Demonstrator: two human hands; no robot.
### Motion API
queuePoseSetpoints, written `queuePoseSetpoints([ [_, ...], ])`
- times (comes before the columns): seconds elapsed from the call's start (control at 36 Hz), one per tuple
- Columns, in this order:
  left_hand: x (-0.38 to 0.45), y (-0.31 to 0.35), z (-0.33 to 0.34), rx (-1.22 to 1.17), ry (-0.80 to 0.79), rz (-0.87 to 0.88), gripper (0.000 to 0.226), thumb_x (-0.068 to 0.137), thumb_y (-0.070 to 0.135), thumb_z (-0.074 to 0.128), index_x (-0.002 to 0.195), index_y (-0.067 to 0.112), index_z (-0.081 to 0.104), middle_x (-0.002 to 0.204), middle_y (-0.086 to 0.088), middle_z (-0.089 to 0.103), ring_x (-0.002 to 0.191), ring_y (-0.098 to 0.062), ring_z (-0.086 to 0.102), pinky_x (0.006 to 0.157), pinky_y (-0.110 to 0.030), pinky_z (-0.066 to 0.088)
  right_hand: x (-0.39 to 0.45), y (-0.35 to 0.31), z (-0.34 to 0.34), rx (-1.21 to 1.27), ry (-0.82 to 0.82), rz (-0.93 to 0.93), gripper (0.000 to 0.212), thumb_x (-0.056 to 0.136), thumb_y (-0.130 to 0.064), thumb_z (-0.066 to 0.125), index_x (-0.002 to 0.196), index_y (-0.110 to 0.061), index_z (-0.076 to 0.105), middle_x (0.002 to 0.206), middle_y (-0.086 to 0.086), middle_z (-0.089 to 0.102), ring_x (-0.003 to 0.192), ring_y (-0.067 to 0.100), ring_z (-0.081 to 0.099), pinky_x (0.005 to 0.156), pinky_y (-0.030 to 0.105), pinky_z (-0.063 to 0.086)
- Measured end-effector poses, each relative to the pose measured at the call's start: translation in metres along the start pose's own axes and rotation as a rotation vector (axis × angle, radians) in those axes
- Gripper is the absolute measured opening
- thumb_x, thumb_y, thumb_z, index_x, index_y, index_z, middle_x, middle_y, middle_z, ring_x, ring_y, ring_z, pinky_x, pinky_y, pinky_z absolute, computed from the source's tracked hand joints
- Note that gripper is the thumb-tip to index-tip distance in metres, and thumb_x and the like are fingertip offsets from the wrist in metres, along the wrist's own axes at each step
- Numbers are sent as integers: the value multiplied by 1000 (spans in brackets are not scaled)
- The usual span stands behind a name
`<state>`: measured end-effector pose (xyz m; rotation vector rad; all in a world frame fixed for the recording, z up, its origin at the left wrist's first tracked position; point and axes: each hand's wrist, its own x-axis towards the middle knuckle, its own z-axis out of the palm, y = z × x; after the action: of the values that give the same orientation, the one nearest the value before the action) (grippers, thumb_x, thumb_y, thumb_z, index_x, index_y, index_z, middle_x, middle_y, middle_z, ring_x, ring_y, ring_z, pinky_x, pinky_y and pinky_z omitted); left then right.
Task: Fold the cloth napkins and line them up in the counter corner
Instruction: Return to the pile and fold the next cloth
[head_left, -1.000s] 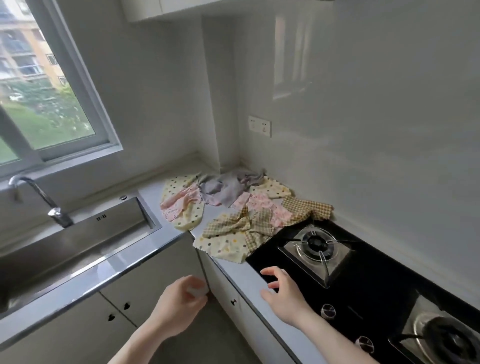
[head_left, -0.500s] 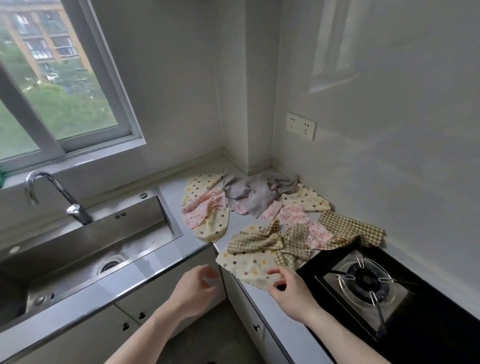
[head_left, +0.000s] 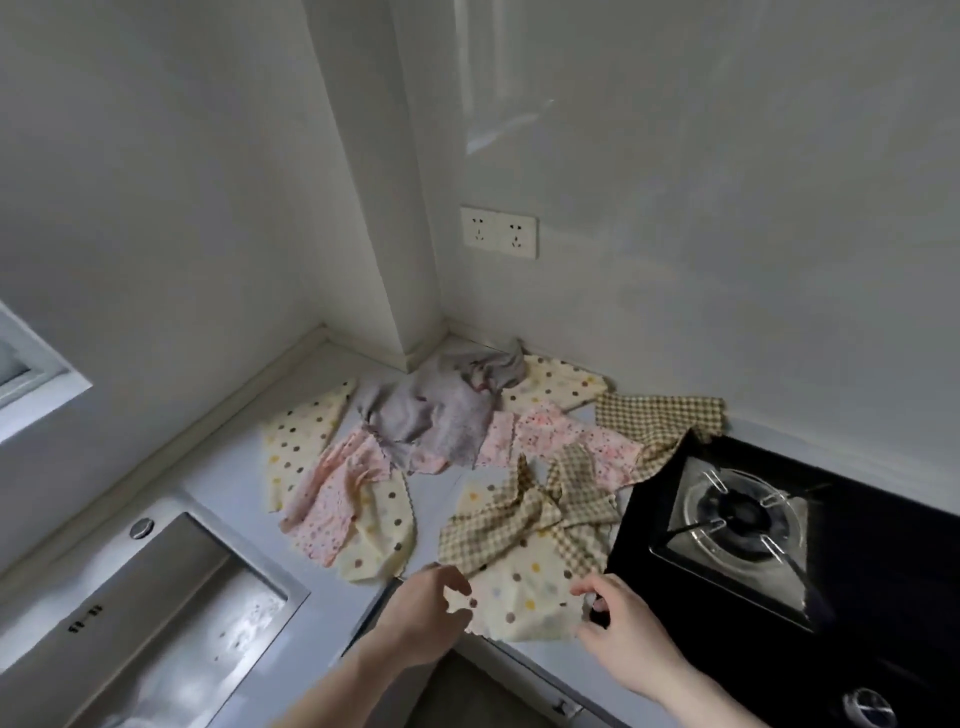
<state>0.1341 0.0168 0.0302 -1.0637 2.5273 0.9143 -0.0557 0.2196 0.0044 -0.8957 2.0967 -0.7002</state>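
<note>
Where the cream polka-dot napkin (head_left: 524, 597) lies at the counter edge, lower centre of the frame, the left hand (head_left: 426, 618) pinches its left corner and the right hand (head_left: 623, 629) pinches its right corner, fingers curled. A checked napkin (head_left: 498, 525) overlaps its upper part. Above, grey (head_left: 436, 415), pink (head_left: 332, 499) and further dotted napkins lie unfolded toward the counter (head_left: 234, 467) corner, between the steel sink (head_left: 156, 597) at lower left and the black gas hob (head_left: 779, 519) at right.

- I see the nearest polka-dot napkin (head_left: 524, 597), cream, lying flat at the counter edge, its near corners at my fingers.
- A checked napkin (head_left: 524, 519) lies crumpled across its 12 o'clock side.
- At 10 o'clock, a pink floral napkin (head_left: 332, 499) is draped over another dotted cream one (head_left: 296, 441).
- The grey napkin (head_left: 441, 415) is bunched in the corner at 12 o'clock.
- A second checked napkin (head_left: 660, 421) overlaps the hob's edge at 2 o'clock.
</note>
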Motion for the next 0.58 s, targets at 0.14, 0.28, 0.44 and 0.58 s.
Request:
queuePoseSetpoints([
  [0.14,28,-48,4,69,-51,119,19,89,37,61,106,44,58,117,17,49,110,-9,58,83,-25,44,22,-2,33,-76,19,40,31,89,-25,65,109,-44,52,120,-26,45,107,3,53,91,22,46],
  [0.28,51,-82,20,173,-64,305,34,82,46,58,114,40,61,125,17,54,118,-11,51,86,-24,37,49,10,60,-143,4,10,35,84,-36,70,114,-42,53,122,-35,38,124,-3,44,100,16,38],
  [0.44,102,-117,55,389,-13,616,68,72,74,60,121,30,48,121,7,46,110,-17,46,93,-33,40,86,51,104,-269,340,-218,31,65,-52,69,95,-46,62,107,-29,47,100,-3,50,86,1,34],
  [0.58,126,-130,82,208,283,870,49,78,68,69,98,25,58,97,7,50,87,-16,51,74,-35,46,98,63,123,-490,551,-402,35,66,-51,66,98,-38,65,103,-19,56,92,8,57,71,24,49],
])
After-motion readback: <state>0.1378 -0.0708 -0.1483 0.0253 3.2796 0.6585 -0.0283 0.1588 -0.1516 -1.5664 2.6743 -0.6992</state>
